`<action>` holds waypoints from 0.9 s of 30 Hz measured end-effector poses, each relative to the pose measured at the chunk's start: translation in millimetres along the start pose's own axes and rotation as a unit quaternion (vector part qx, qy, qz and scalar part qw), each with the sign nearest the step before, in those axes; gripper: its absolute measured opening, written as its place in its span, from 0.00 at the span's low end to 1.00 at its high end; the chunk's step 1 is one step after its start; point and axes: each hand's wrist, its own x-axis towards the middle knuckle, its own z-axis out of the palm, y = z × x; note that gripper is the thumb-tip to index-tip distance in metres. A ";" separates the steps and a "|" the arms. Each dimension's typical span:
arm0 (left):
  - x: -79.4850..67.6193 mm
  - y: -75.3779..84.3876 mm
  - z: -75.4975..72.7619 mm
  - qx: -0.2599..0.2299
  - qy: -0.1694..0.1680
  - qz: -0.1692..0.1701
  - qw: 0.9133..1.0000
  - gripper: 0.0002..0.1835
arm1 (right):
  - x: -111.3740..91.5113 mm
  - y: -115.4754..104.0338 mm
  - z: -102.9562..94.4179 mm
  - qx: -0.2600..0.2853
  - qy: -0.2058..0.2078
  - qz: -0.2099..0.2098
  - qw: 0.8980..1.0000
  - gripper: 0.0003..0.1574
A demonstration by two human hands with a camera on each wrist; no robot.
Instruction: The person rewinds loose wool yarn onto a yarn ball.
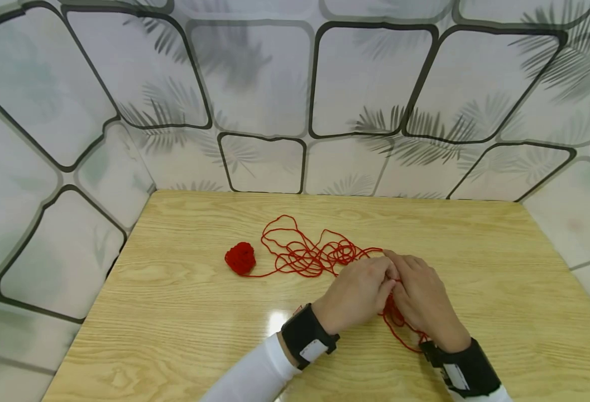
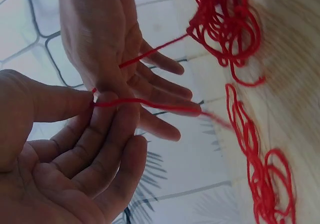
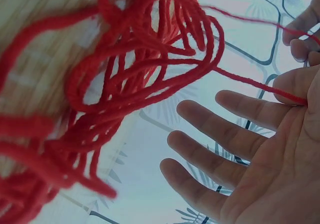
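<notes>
Wooden table (image 1: 174,324), red yarn tangle (image 1: 316,259), lying crosswise

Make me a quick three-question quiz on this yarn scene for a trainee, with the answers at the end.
1. True or false: in the head view, the red ball lies between the tangle and the hands.
2. Fill in the missing word: the left hand pinches a red strand between its ____ and fingers.
3. In the right wrist view, how are the four fingers of the right hand held?
A. balled into a fist
B. extended and spread
C. wrapped round the ball

Key: 1. False: the red ball lies left of the tangle. 2. Thumb. 3. B.
</notes>
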 end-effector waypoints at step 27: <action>23.1 -116.0 -123.4 -0.041 0.347 -0.132 0.928 0.09 | -3.2 11.0 -19.8 -0.018 -0.068 0.049 0.996 0.25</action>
